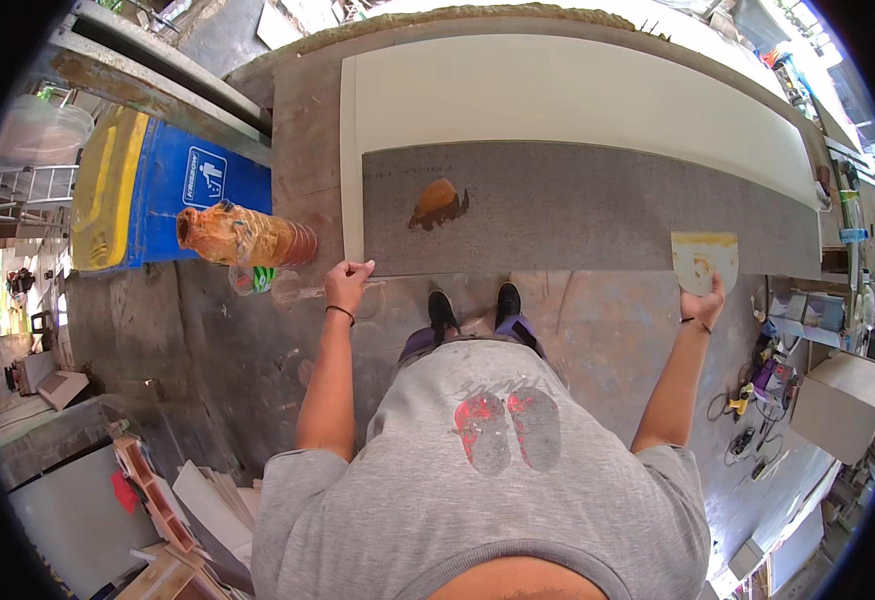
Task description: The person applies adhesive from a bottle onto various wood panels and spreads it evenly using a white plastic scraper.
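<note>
Left hand (347,280) closed on the near left corner of the grey panel (577,205), fingers curled over its edge, a dark band on the wrist. Right hand (702,300) gripping a flat yellowish spreader (704,260) from below, blade pointing up, smeared with pale residue, its upper part lying over the near edge of the grey panel toward the right end. Grey panel lying long and flat across the counter (307,110), covering the lower part of a larger cream board (557,90); a narrow strip of the cream board visible along the left side of the grey one. On the grey panel, left of the middle, an orange-brown blob of glue (437,200) with a dark wet patch around it, well apart from both hands. Just left of the left hand, beside the counter edge, a bottle (252,238) coated in orange-brown glue, lying on its side. Behind the bottle, a blue bin (172,195) with a yellow lid. Below, two black shoes (475,308) on the stained concrete floor (607,330), near the panel's front edge. At far right, a cardboard box (842,400) and small power tools (757,395) with cables on the floor. At lower left, stacked offcuts (172,510) of board.
</note>
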`<move>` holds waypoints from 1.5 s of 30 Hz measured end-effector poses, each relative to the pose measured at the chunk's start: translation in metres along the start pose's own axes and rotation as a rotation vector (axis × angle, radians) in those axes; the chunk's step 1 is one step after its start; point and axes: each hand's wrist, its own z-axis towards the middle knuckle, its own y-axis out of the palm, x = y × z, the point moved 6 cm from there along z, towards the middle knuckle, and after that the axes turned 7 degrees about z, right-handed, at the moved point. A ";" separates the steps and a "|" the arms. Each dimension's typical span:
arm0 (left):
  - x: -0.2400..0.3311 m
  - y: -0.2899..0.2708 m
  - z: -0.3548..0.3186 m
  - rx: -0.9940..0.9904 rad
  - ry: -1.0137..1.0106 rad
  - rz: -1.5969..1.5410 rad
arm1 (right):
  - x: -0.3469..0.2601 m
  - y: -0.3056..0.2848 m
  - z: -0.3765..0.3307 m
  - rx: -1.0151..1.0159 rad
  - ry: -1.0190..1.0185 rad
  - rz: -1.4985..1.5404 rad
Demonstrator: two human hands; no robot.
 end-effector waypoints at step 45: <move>-0.054 0.043 -0.056 -0.445 -0.193 -1.173 | 0.419 0.240 -0.328 -1.668 -0.343 -2.212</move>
